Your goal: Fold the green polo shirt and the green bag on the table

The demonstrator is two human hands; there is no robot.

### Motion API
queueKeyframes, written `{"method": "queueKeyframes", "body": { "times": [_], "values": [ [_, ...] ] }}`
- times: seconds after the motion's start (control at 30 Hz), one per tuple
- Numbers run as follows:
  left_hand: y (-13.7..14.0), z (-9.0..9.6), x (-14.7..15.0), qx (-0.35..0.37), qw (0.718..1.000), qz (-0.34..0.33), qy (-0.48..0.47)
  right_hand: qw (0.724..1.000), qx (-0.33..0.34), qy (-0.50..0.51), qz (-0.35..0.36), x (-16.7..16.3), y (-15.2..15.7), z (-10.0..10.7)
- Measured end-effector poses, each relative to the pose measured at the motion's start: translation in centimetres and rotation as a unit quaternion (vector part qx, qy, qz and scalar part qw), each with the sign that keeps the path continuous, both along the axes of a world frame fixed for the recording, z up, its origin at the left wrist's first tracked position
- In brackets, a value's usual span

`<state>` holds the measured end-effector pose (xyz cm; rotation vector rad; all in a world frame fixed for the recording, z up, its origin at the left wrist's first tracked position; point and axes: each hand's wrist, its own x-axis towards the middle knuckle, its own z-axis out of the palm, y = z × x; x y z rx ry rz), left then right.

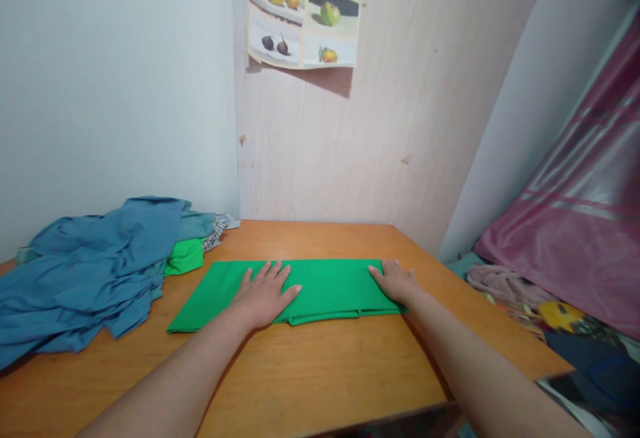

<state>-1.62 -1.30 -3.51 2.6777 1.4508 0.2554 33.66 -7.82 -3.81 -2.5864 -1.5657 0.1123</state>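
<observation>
A green cloth garment (330, 288), folded into a long flat strip, lies across the wooden table. Its near edge shows stacked layers with a small overlap toward the right. My left hand (263, 295) rests flat on it, left of the middle, fingers spread. At the strip's right end, my right hand (397, 283) lies with its fingers apart, the thumb on the cloth and the other fingers over its edge. Neither hand grips the fabric. What kind of garment it is cannot be made out.
Crumpled blue clothes (110, 258) are heaped on the table's left, with a bright green piece (185, 256) beside them. The wooden table (310, 371) meets a wall with a fruit poster (305, 18). Beyond its right edge are a pink curtain (565, 218) and assorted items.
</observation>
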Motion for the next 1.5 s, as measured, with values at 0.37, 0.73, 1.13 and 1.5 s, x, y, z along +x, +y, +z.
{"method": "queueKeyframes", "body": {
  "times": [0.37, 0.73, 1.13, 1.5],
  "values": [
    [0.0, 0.0, 0.1, -0.001, 1.0, 0.0, 0.003, 0.999, 0.022, -0.039, 0.005, -2.1, -1.0, -0.1],
    [-0.5, 0.5, 0.2, -0.01, 1.0, -0.001, -0.001, 0.999, 0.002, -0.023, 0.038, -3.7, -0.4, 0.5],
    [-0.5, 0.3, 0.2, -0.017, 1.0, -0.003, -0.012, 0.995, -0.01, -0.008, 0.099, -6.8, 0.6, 0.7],
    [-0.8, 0.7, 0.2, -0.028, 0.999, -0.004, -0.021, 0.971, 0.058, 0.061, 0.225, -16.3, 4.6, 2.6]
  ]
}}
